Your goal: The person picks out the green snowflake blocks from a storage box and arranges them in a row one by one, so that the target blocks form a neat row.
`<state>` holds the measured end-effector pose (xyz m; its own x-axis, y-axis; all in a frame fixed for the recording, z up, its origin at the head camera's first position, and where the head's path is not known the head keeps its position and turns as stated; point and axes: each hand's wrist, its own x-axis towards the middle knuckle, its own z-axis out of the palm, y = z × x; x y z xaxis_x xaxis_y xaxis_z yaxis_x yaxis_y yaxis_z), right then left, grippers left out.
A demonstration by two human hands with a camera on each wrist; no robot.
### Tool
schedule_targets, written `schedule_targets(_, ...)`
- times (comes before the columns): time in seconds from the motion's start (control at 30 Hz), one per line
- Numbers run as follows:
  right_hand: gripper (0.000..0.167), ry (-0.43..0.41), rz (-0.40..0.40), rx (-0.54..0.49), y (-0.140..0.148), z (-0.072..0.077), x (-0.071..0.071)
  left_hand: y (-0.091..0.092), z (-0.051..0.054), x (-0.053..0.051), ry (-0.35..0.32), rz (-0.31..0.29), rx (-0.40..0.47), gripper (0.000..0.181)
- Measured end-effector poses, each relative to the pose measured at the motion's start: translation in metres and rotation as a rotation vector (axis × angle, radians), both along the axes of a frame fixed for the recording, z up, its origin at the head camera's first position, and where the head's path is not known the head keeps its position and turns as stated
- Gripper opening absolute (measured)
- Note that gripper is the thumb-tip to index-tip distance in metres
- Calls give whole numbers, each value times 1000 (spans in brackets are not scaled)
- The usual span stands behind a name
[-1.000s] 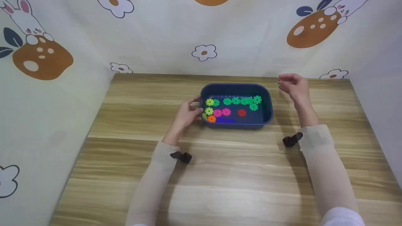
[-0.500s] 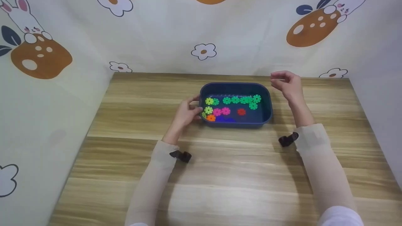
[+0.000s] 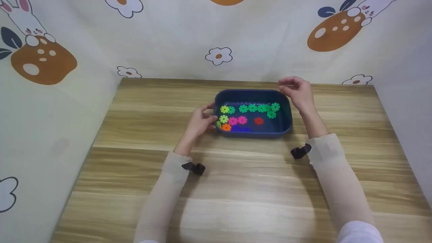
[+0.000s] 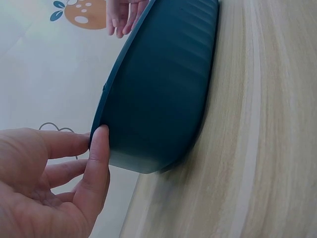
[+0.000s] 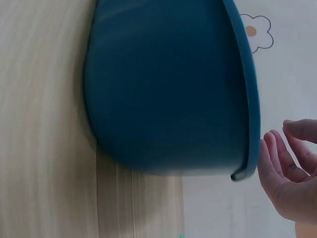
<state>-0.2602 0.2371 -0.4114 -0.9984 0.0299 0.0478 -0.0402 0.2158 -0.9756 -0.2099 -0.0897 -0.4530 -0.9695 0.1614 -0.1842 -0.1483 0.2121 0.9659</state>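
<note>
head view: tabletop, bearing the dark-blue plastic basin, presumably light and stiff, best held by its rim; left hand, pinching that rim; right hand, loosely parted, near its far right corner; notched discs inside, probably slick.

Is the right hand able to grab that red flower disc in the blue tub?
Probably yes. The right hand is near the far right corner of the blue tub, the top is open, and nothing covers the red flower disc. It should only need to dip inside.
</note>
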Motion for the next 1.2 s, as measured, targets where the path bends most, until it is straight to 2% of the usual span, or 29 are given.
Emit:
schedule_targets(0.23,33,-20,39,28,-17,-2,1,0,1,-2,7,-1,-12,59)
schedule_targets(0.63,28,1,74,81,-48,-15,2,4,0,-3,6,-9,-13,58)
schedule_targets(0.97,26,-29,82,118,-69,-27,1,7,-2,-2,26,-12,7,58)
schedule_targets(1.2,24,-66,95,158,-84,-30,-2,8,-1,-2,14,0,14,59)
